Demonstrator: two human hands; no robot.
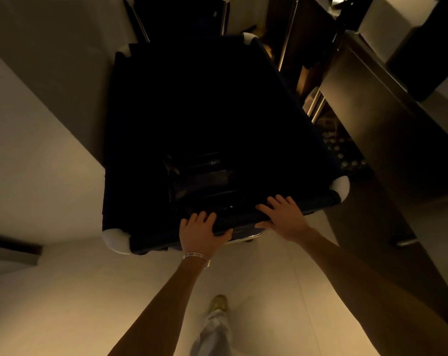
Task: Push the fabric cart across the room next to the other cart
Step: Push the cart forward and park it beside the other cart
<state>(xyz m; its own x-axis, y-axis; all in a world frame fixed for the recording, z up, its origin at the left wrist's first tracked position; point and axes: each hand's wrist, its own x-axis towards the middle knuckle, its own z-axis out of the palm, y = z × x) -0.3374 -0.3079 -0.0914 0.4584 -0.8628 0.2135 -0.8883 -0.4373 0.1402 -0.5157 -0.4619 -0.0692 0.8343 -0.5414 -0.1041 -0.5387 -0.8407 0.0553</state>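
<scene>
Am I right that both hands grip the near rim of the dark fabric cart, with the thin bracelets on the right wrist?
Not quite. The head view shows both the left hand and the right hand gripping the near rim of the dark fabric cart, but the thin bracelets sit on the left wrist, not the right.

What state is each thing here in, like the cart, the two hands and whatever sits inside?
Fabric cart: upright on the floor, top open, dark inside.
Left hand: gripping the cart's near rim, fingers curled over it.
Right hand: on the same rim, fingers spread over it.
Dark object in the cart: lying at the bottom, too dim to identify.
Bracelets: worn on the left wrist.
</scene>
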